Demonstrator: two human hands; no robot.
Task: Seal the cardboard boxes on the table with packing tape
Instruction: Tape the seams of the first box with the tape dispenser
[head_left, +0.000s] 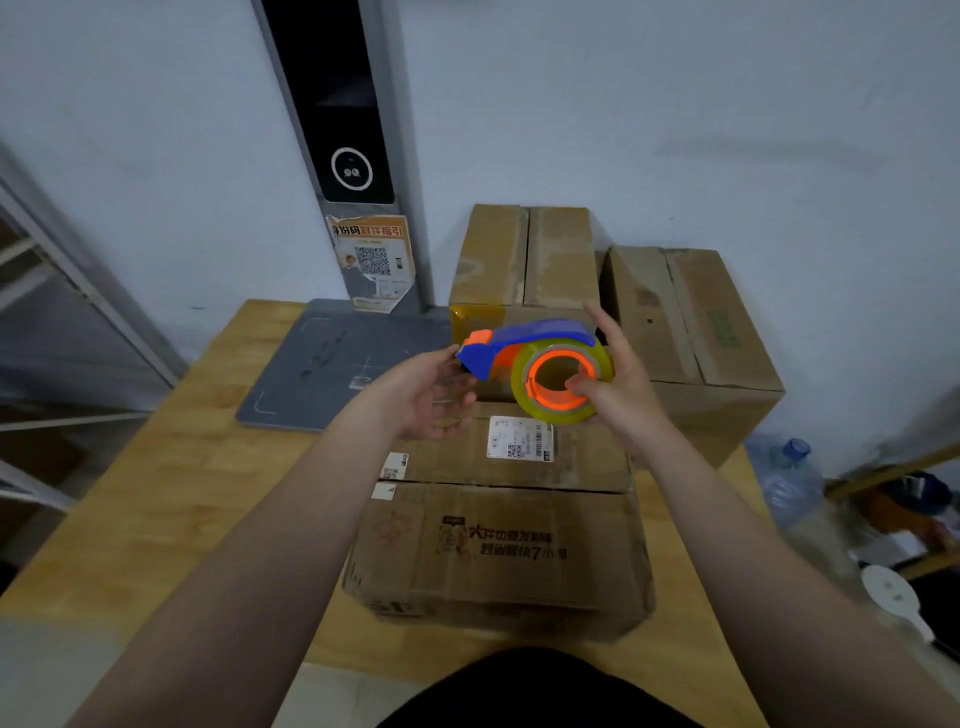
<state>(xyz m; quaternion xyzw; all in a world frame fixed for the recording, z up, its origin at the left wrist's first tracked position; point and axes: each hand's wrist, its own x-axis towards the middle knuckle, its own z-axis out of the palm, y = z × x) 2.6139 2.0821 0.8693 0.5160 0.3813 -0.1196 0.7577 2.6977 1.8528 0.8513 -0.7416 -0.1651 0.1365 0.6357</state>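
A blue and orange tape dispenser (524, 345) carrying a roll of clear yellowish tape (561, 382) hangs in the air above the near cardboard box (498, 545). My right hand (618, 384) grips the roll, thumb inside its orange core. My left hand (426, 395) is cupped under the dispenser's blue cutter end, fingers curled at the tape's loose end. The near box lies on the wooden table (171, 493) with its flaps closed and a white label (519, 439) on top. Two more boxes stand behind it: one at the back centre (524, 260), one at the back right (696, 322).
A grey pad (322, 364) lies on the table at the left of the boxes. A dark panel with a QR poster (371, 262) stands against the wall. A water bottle (792, 478) and clutter sit on the floor at the right. A metal rack (62, 312) is at the left.
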